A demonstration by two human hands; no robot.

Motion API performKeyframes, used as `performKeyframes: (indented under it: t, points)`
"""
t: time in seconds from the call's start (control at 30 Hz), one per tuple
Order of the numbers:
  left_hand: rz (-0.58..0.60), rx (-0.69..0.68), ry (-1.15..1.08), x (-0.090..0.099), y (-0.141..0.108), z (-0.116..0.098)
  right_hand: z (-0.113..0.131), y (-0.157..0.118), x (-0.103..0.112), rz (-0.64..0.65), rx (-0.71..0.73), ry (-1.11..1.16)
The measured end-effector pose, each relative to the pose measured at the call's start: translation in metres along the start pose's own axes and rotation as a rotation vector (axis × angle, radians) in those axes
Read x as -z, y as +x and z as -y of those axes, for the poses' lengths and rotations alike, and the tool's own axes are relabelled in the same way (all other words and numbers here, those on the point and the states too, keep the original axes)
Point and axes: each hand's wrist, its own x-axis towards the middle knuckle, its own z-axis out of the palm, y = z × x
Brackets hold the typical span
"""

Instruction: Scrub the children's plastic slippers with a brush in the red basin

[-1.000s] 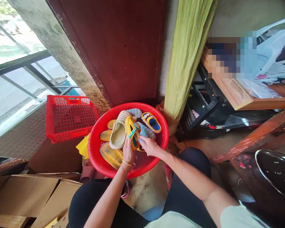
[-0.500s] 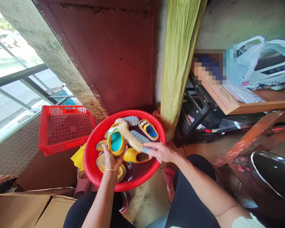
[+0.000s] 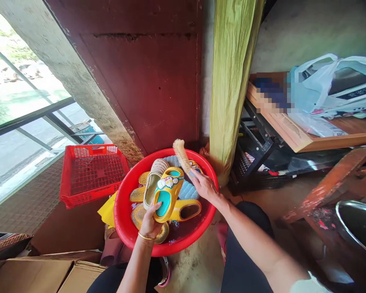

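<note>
My left hand (image 3: 151,221) is closed on the heel end of a yellow slipper (image 3: 167,195) with a teal insole and a white figure on its strap. In my right hand (image 3: 205,186) is a scrub brush (image 3: 183,158), its pale bristles up and apart from the slipper. Both are over a round red basin (image 3: 171,246) that holds dark water. A beige clog (image 3: 151,185) lies just left of the held slipper. Another yellow shoe (image 3: 186,209) rests on its right, beside a grey-blue shoe (image 3: 189,189). Several yellow soles show along the basin's left side.
A red plastic crate (image 3: 94,171) stands left of the basin, above cardboard boxes (image 3: 33,272). Behind is a dark red door (image 3: 146,89). A wooden table (image 3: 323,142) with a plastic bag (image 3: 329,89) and a metal-rimmed pot (image 3: 358,228) are at the right.
The brush has lifted off the slipper and now points up and away. The held slipper has turned and tilted to the right, showing its strap. The beige clog is now plainly visible.
</note>
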Motion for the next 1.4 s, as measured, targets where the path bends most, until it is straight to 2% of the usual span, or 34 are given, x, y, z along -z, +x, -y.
performKeyframes:
  t: [0.07, 0.13, 0.2, 0.33, 0.47, 0.53, 0.67, 0.73, 0.83, 0.87, 0.93, 1.0, 1.07, 1.13, 1.27, 1.4]
  points:
    - [-0.04, -0.064, 0.152, 0.005, -0.001, -0.006, 0.002, -0.002, 0.002, 0.05, 0.095, 0.03]
    - [-0.074, -0.126, 0.267, 0.011, -0.002, -0.011, 0.002, -0.005, 0.004, 0.126, 0.109, -0.007]
    - [-0.106, -0.207, 0.387, 0.018, -0.001, -0.013, -0.004, -0.005, 0.006, 0.146, 0.022, -0.045]
    - [-0.135, -0.345, 0.582, 0.022, 0.005, -0.009, -0.025, 0.001, 0.012, 0.026, -0.14, 0.115]
    - [-0.108, -0.388, 0.57, 0.007, 0.017, 0.0, -0.029, 0.002, 0.021, -0.044, -0.272, 0.458]
    - [-0.135, -0.414, 0.619, -0.002, 0.023, 0.002, -0.026, 0.001, 0.027, -0.067, -0.365, 0.602]
    - [-0.265, -0.696, 0.955, -0.023, 0.029, 0.005, -0.017, 0.001, 0.048, -0.148, -0.509, 0.797]
    - [-0.203, -0.753, 0.994, -0.043, 0.036, 0.013, -0.013, 0.001, 0.059, -0.159, -0.546, 0.852]
    - [0.021, -0.558, 0.893, -0.085, 0.063, 0.034, -0.008, 0.002, 0.071, -0.151, -0.572, 0.888]
    - [0.034, -0.503, 0.929, -0.099, 0.077, 0.041, -0.007, 0.002, 0.073, -0.147, -0.575, 0.891]
    - [-0.02, -0.433, 1.083, -0.121, 0.109, 0.055, -0.007, 0.001, 0.075, -0.14, -0.574, 0.89]
    - [-0.122, -0.35, 1.256, -0.132, 0.14, 0.064, -0.008, 0.0, 0.075, -0.126, -0.56, 0.88]
    - [-0.174, -0.257, 1.377, -0.132, 0.165, 0.071, -0.011, 0.0, 0.073, -0.098, -0.544, 0.864]
    - [-0.211, -0.178, 1.4, -0.127, 0.182, 0.076, -0.016, 0.002, 0.069, -0.067, -0.548, 0.851]
    - [-0.322, -0.094, 1.147, -0.114, 0.196, 0.08, -0.024, 0.008, 0.065, -0.06, -0.605, 0.861]
    - [-0.307, -0.089, 0.927, -0.105, 0.196, 0.075, -0.027, 0.01, 0.063, -0.092, -0.617, 0.847]
